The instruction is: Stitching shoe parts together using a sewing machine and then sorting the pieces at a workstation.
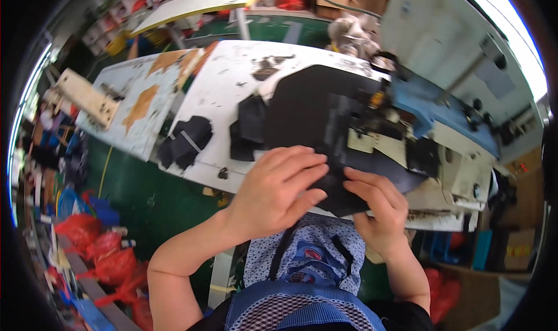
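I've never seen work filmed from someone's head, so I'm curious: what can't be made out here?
All in the head view:
Tabletop under the black sheet: covered by the sheet.
Palm of the left hand: hidden by the back of the hand.
Working end of the blue machine: too dark and blurred.
Contents of the red bag: hidden by its crumpled sides.

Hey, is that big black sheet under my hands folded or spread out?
Mostly spread: the black sheet lies broad across the white table. Whether its near edge is folded, I can't tell.
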Motion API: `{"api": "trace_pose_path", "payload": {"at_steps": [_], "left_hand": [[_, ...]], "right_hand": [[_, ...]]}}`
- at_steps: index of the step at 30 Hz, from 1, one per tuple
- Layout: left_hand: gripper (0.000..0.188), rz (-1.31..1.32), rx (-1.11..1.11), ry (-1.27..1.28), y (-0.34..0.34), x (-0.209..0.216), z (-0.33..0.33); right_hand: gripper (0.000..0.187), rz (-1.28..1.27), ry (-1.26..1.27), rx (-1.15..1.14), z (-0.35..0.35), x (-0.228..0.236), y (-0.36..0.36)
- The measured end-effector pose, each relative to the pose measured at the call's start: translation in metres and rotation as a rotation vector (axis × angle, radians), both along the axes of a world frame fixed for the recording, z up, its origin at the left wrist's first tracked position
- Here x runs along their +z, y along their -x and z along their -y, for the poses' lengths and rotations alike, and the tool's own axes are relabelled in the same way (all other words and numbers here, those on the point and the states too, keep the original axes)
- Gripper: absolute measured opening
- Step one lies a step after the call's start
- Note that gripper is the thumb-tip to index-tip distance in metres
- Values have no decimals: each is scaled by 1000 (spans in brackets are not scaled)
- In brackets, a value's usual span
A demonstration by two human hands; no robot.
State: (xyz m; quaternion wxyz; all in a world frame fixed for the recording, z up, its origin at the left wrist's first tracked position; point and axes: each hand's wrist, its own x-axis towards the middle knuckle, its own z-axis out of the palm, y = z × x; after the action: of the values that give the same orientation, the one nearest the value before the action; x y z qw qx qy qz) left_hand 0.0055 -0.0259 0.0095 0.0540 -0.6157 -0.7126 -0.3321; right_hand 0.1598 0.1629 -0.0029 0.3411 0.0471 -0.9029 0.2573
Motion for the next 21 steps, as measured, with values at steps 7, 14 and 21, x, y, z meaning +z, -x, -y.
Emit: {"api": "trace_pose_path", "payload": {"at_steps": [7,14,21], "left_hand": [[31,-1,-31,31,9,4,-48],[33,27,-96,71,15,5,-66],[35,18,-224,75,28,5,-62]], "right_hand": [[50,-29,-47,-119,-9,5,-5],[49,-57,-105,-192,-13,-1,-9],[45,-131,-161,-212,5,-6,-6]]}}
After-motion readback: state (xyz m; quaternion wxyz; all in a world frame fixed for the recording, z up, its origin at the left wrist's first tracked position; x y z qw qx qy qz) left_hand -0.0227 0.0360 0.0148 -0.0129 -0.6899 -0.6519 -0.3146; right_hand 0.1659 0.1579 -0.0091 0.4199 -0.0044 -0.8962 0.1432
